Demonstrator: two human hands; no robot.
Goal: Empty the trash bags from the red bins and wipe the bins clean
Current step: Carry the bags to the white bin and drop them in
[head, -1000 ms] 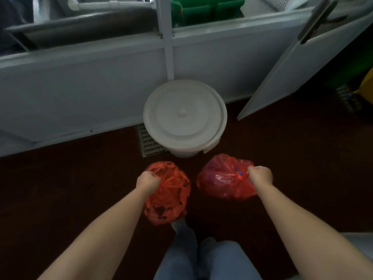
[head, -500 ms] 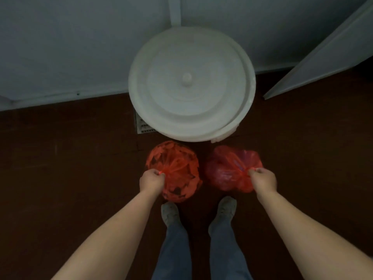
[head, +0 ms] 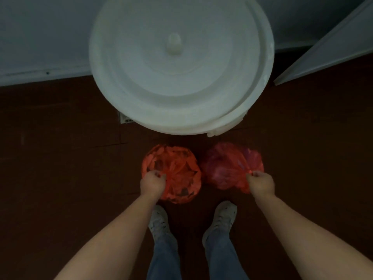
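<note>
Floor (head: 60, 168) spreads wide either side; left hand (head: 152, 183) grips orange-red bag (head: 177, 170), right hand (head: 261, 183) grips darker bag (head: 224, 166), near front edge of white bucket (head: 181, 63).

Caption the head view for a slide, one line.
Left hand grips the left bag, right hand grips the right bag, both red, before a lidded white bucket.

A: Colour of the left bag (head: 177, 174)?
B: Bright orange-red, translucent, mottled with dark patches.
A: And the right bag (head: 224, 168)?
B: Deeper red, tinged pinkish-purple in places.
A: The lidded bucket (head: 181, 63)?
B: Plain off-white; concentric rings mark the lid.
A: Surroundings?
B: The floor (head: 60, 158) is dark reddish brown, the wall (head: 40, 37) pale grey, the shoes (head: 159, 223) white with dark flecks, the jeans (head: 165, 257) faded blue.
</note>
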